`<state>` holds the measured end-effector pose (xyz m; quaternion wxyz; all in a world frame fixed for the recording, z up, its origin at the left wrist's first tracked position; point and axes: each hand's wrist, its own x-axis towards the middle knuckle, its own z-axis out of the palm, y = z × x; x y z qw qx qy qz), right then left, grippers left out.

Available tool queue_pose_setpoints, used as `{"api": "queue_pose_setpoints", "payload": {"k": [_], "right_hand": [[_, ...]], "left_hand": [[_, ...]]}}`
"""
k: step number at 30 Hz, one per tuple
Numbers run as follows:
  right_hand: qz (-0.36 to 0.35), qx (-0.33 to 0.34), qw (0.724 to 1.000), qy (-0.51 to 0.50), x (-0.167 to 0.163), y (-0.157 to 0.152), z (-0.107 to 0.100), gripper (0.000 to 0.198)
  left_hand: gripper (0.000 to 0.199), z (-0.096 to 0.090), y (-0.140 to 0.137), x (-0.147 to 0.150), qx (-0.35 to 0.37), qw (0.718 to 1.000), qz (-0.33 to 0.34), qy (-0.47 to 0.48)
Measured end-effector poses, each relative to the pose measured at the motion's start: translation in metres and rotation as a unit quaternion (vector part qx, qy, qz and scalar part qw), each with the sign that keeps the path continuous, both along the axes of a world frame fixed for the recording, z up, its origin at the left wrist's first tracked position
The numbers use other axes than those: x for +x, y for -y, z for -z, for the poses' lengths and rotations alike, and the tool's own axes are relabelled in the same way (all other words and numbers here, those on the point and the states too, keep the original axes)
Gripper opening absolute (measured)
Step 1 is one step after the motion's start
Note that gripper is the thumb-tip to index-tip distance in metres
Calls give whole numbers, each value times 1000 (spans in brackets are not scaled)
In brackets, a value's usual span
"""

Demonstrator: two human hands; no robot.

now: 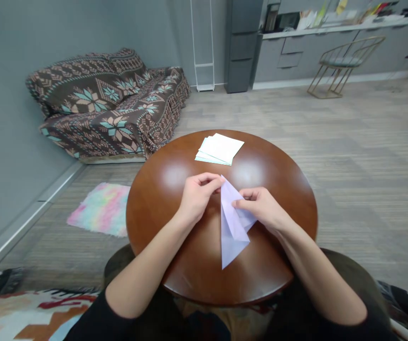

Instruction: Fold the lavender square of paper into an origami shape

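A light purple sheet of folded paper (234,227) is held up over the round brown table (154,208), its lower tip pointing toward me. My left hand (198,194) pinches the paper's top corner between thumb and fingers. On the other side, my right hand (260,206) grips the right edge, with the thumb lying on a folded flap. Several creases and overlapping layers show in the paper. Parts of the fingers behind it are hidden.
Several white square sheets (221,148) lie in a loose stack toward the table's far side. A patterned covered sofa (118,104) stands at the back left, with a fluffy pastel rug (100,208) on the floor. A wire-frame chair (342,61) is near the kitchen counter (310,32).
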<state>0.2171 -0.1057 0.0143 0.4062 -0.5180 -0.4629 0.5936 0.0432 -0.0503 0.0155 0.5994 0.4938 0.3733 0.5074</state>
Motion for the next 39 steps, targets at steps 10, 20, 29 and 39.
{"api": "queue_pose_setpoints", "payload": {"k": [10, 20, 29, 39], "right_hand": [[-27, 3, 1000, -13, 0, 0, 4, 13], [-7, 33, 999, -13, -1, 0, 6, 16], [-25, 49, 998, 5, 0, 0, 7, 18], [-48, 30, 998, 10, -4, 2, 5, 15]], "left_hand": [[14, -4, -1, 0, -12, 1000, -13, 11], [19, -4, 6, 6, -81, 995, 19, 49], [17, -4, 6, 7, -125, 986, 34, 107], [16, -14, -6, -4, -101, 985, -23, 135]]}}
